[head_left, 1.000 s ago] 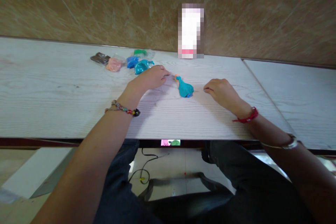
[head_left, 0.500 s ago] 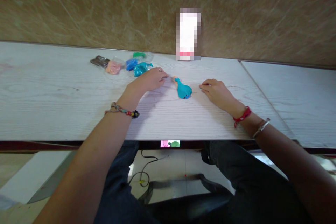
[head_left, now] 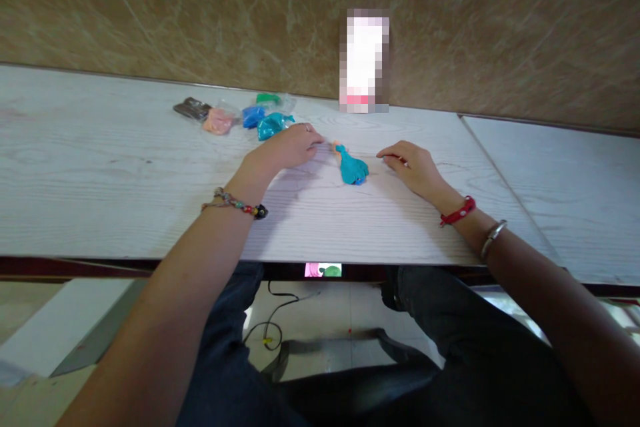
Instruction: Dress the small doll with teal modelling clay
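Moving the right hand (head_left: 413, 163) slightly nearer the teal figure (head_left: 353, 165) since the earlier frame, and stretching out its index finger from a tighter pinch. Keeping the left hand (head_left: 299, 145) almost unchanged, just left of the figure's narrow, peach-edged end. Leaving the figure lying on the white tabletop (head_left: 100, 173), between both hands, showing a bit of blue at its broad, lobed end. Holding the right grip partly open and loosely curled, just right of the figure and apart from it; being unable to tell of any small thing inside. Pointing the left index finger towards the figure and curling the other fingers; being unable to tell how open that grip is or whether holding anything. Having the teal packet (head_left: 273, 126) lying left of the figure and a little beyond, the blue packet (head_left: 253, 116) and green packet (head_left: 269, 99) farther out, the pink packet (head_left: 219, 121) and brown packet (head_left: 191, 109) well left. Facing a pixelated bright panel (head_left: 365, 60) beyond the figure.
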Tool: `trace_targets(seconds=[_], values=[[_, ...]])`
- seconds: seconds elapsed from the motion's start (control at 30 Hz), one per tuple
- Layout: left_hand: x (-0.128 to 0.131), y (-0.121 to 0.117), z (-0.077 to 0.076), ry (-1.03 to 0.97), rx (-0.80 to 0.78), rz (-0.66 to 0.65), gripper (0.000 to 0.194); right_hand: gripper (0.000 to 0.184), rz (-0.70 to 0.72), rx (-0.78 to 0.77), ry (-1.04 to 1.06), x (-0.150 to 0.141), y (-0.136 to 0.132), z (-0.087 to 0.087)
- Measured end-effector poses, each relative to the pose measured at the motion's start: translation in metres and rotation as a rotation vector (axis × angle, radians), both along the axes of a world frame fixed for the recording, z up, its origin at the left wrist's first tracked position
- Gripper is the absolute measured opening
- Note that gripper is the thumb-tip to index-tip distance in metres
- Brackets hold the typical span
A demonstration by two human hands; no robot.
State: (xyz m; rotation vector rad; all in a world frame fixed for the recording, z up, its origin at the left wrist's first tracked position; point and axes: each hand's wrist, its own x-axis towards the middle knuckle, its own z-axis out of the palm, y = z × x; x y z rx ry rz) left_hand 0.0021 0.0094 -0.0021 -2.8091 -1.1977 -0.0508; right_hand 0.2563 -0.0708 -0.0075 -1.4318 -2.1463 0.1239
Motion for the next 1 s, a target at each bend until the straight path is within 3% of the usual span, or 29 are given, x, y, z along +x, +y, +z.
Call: trace_targets(seconds=[0.23, 0.67, 0.87, 1.0], values=[[-0.001, 0.002, -0.001, 0.003, 0.011, -0.006, 0.041, 0.013, -0.143, -0.055, 0.113, 0.008, 0.004, -0.002], [0.001, -0.006, 0.007, 0.030, -0.031, 0.030, 0.042, 0.020, 0.011, 0.005, -0.103, 0.029, 0.000, -0.008], [0.001, -0.003, 0.004, 0.008, -0.020, 0.020, 0.041, 0.026, -0.044, 0.006, -0.264, 0.022, -0.001, -0.005], [0.000, -0.003, 0.003, -0.013, -0.025, 0.026, 0.041, 0.019, -0.081, 0.040, -0.191, 0.024, 0.004, -0.006]])
